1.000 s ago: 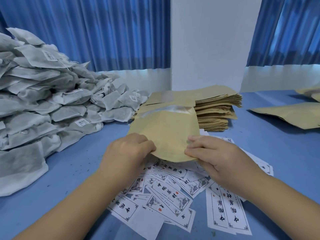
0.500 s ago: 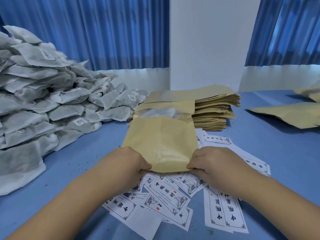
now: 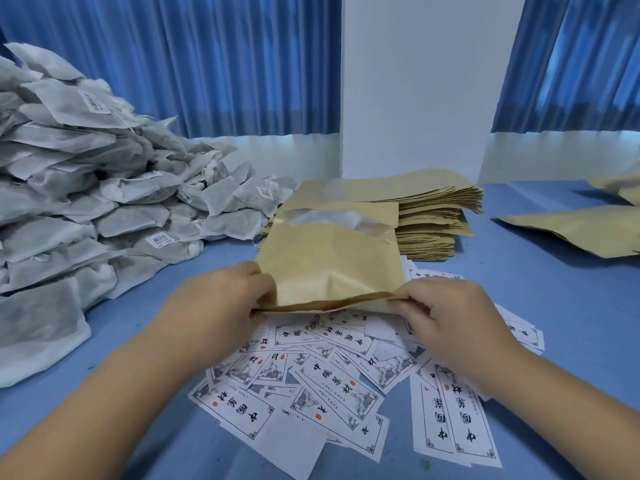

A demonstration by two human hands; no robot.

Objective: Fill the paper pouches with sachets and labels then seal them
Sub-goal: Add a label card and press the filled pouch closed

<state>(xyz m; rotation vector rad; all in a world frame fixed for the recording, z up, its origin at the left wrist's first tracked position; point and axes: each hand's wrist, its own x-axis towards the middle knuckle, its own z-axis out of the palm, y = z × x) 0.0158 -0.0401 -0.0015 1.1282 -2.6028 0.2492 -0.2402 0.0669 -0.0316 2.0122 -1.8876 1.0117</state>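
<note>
A tan paper pouch (image 3: pixel 332 258) with a clear window strip near its far end is held above the table centre. My left hand (image 3: pixel 221 303) pinches its near left corner and my right hand (image 3: pixel 446 317) pinches its near right corner. The near edge is parted into a narrow slit between the two hands. Printed white labels (image 3: pixel 332 382) lie scattered on the blue table under and in front of my hands. Grey-white sachets (image 3: pixel 69 202) are heaped high at the left.
A stack of flat tan pouches (image 3: pixel 433 223) stands behind the held pouch, against a white pillar (image 3: pixel 415 88). More pouches (image 3: pixel 581 230) lie at the right edge. Blue curtains hang behind the blue table (image 3: pixel 571 306).
Both hands slid to the pouch's near corners and pulled its near edge apart, so a slit now shows there. The pouch stands a little more upright.
</note>
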